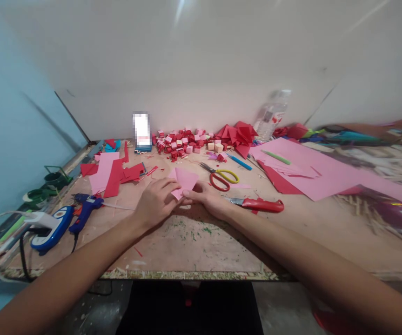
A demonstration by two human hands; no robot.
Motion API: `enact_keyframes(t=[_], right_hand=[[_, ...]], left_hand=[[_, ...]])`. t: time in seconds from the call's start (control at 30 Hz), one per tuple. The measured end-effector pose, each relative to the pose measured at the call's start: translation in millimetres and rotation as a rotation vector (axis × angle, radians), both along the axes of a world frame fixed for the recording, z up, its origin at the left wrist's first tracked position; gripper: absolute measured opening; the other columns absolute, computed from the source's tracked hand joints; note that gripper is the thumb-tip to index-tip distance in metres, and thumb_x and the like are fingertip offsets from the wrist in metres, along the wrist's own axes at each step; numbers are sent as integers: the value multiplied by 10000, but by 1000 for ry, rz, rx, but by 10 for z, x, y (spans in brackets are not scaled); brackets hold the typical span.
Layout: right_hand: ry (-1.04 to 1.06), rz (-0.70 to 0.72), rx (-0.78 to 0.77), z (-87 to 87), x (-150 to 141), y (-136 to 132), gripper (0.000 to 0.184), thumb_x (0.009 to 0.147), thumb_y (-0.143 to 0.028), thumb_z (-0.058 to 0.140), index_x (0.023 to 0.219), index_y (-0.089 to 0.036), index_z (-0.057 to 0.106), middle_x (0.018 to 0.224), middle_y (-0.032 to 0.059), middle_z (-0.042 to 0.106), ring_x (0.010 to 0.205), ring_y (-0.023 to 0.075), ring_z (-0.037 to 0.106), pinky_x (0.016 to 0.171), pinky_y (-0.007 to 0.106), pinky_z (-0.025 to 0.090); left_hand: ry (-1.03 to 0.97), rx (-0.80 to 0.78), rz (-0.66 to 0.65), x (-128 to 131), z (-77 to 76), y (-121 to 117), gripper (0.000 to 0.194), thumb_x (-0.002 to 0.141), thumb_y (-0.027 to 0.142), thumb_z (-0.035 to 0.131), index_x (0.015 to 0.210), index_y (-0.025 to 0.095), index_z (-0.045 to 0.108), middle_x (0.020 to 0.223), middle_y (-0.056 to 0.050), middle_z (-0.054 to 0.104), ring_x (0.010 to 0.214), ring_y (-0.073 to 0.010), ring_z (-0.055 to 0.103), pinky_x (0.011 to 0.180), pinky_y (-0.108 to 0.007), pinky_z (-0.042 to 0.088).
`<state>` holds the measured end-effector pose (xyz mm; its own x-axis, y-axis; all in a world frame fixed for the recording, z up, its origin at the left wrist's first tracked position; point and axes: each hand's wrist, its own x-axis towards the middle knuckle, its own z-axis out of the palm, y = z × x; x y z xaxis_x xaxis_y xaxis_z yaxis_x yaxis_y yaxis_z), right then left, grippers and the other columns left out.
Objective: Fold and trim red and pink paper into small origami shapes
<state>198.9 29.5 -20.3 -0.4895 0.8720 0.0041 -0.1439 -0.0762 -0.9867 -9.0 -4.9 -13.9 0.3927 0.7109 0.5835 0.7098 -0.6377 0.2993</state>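
Between my two hands, just above the middle of the table, is a small folded piece of pink paper (186, 180). My left hand (157, 197) grips its left edge, fingers curled over the front. On the other side, my right hand (206, 197) pinches the lower right edge with the thumb on top. Close to my right hand lie scissors (222, 177) with one yellow and one red handle loop. A red-handled knife (258, 204) rests beside my right wrist, its blade partly hidden by the hand.
Behind are a heap of small red and pink paper cubes (176, 142), a phone (142, 131) and a plastic bottle (272, 116). At left sit a blue glue gun (86, 211), a power strip (52, 230) and red paper strips (114, 178). Pink sheets (326, 172) spread rightward, near wooden sticks (371, 158).
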Motion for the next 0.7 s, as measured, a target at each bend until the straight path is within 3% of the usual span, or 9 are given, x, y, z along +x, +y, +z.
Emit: enact_keyframes(t=[0.2, 0.33, 0.47, 0.6, 0.7], right_hand=[[25, 88, 10, 78, -2, -33, 460, 714, -400, 910, 1064, -151, 746, 1050, 120, 773, 977, 269, 708, 877, 404, 569], [41, 104, 13, 98, -36, -51, 425, 709, -290, 913, 1082, -167, 752, 1133, 116, 771, 1039, 243, 710, 965, 407, 551], [76, 78, -14, 86, -69, -74, 310, 787, -330, 856, 1046, -177, 780, 1060, 98, 782, 959, 229, 720, 908, 414, 581], [104, 18, -29, 64, -74, -67, 288, 785, -339, 850, 1025, -188, 800, 1062, 95, 782, 906, 210, 711, 855, 378, 581], [57, -40, -5, 39, -65, -40, 277, 764, -333, 859, 989, -181, 803, 1026, 92, 780, 846, 196, 686, 785, 349, 565]], left_hand=[[-166, -55, -13, 17, -13, -12, 256, 954, 401, 656, 1093, 214, 763, 1167, -98, 767, 1063, -261, 693, 955, -400, 502], [-406, -276, -28, 74, 65, -75, 277, 946, 430, 658, 1058, 214, 791, 1005, -70, 792, 887, -220, 708, 814, -326, 540], [-563, -493, -87, 125, 118, -117, 324, 915, 462, 683, 1066, 197, 791, 976, -67, 774, 818, -202, 691, 697, -280, 537], [-715, -484, 22, 107, 32, -36, 331, 828, 433, 780, 1065, 206, 738, 917, -31, 702, 689, -138, 614, 587, -237, 486], [-893, -484, 82, 77, -46, 55, 508, 706, 353, 878, 1139, 224, 645, 923, 7, 631, 678, -102, 584, 569, -201, 473]])
